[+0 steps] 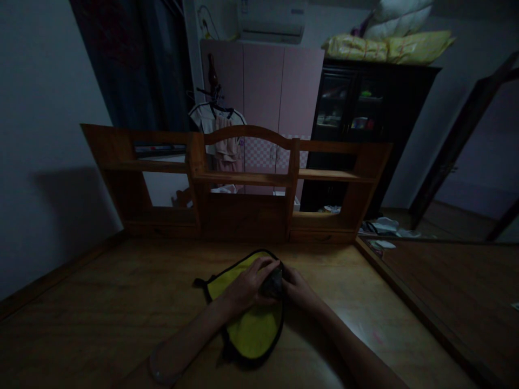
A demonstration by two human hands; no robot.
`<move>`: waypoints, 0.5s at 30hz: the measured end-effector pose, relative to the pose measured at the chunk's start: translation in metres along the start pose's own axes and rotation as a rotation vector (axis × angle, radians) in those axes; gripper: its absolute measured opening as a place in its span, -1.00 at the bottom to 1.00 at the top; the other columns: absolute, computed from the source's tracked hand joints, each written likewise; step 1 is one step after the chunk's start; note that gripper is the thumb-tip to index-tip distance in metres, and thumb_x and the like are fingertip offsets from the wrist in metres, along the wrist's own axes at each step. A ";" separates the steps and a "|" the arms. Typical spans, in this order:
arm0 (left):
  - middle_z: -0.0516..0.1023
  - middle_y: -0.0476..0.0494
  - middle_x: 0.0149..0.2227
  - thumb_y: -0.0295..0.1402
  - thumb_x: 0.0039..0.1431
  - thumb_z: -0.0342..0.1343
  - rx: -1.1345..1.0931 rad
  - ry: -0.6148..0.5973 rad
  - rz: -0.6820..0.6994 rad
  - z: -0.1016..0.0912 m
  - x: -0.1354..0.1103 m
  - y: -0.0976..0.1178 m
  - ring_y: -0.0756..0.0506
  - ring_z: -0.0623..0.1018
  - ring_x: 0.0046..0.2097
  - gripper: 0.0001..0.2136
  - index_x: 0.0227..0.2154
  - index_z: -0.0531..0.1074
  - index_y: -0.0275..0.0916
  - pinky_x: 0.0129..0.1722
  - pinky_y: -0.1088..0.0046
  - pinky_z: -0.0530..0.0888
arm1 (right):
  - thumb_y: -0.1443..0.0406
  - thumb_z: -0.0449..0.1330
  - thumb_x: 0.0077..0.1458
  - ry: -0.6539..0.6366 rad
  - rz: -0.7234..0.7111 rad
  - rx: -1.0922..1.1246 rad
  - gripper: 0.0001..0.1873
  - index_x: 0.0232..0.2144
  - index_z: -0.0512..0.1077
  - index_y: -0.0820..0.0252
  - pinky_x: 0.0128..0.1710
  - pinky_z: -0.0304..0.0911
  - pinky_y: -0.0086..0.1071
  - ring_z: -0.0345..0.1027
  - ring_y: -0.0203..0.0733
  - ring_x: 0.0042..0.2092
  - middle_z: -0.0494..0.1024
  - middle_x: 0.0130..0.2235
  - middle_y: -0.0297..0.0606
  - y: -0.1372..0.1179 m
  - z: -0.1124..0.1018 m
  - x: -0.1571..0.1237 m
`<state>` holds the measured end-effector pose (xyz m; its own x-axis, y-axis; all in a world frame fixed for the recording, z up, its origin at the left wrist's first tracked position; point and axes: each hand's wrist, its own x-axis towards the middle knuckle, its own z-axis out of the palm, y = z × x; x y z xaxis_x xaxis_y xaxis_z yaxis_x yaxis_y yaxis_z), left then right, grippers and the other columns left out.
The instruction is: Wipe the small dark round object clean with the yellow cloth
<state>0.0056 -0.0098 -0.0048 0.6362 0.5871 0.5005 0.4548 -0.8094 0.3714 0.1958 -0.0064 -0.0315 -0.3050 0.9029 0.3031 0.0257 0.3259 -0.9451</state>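
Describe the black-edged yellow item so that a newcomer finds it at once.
On the wooden surface before the shelf unit, look under the left hand. The yellow item lies there; its colour and black edging set it apart from the dark object in hand.

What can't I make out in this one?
Head view: what the dark object is; left hand and right hand partly cover it.
Head view: part of the yellow piece, beneath the left hand.
Head view: contents of the black cabinet, too dim.
Head view: door frame, cut by right edge.
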 end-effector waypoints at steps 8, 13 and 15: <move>0.20 -0.23 0.14 -0.24 -0.16 0.37 0.051 0.016 0.015 0.001 -0.001 -0.003 -0.26 0.32 0.13 -0.14 0.21 0.03 -0.06 0.08 0.15 0.37 | 0.31 0.12 0.10 -0.010 -0.061 -0.061 -0.62 0.01 0.36 0.20 0.07 0.20 -0.15 0.33 -0.05 0.03 0.48 0.00 -0.18 -0.002 0.000 -0.001; 0.23 -0.23 0.13 -0.23 -0.20 0.38 0.056 0.050 0.019 0.000 -0.001 -0.003 -0.27 0.31 0.14 -0.12 0.19 0.04 -0.10 0.11 0.15 0.36 | 0.29 0.10 0.13 0.015 -0.057 -0.128 -0.69 -0.07 0.40 0.21 -0.02 0.28 -0.17 0.39 -0.05 -0.07 0.53 -0.11 -0.21 -0.008 0.003 -0.003; 0.25 -0.23 0.12 -0.23 -0.21 0.38 0.052 0.063 0.025 -0.001 -0.001 -0.002 -0.27 0.32 0.14 -0.13 0.18 0.06 -0.12 0.11 0.16 0.36 | 0.29 0.09 0.14 0.027 -0.068 -0.167 -0.71 -0.08 0.41 0.20 -0.02 0.28 -0.18 0.39 -0.06 -0.08 0.53 -0.11 -0.21 -0.009 0.003 -0.003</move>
<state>0.0031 -0.0090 -0.0055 0.6080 0.5647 0.5581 0.4721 -0.8223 0.3177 0.1936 -0.0132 -0.0241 -0.2856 0.8836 0.3710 0.1641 0.4265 -0.8895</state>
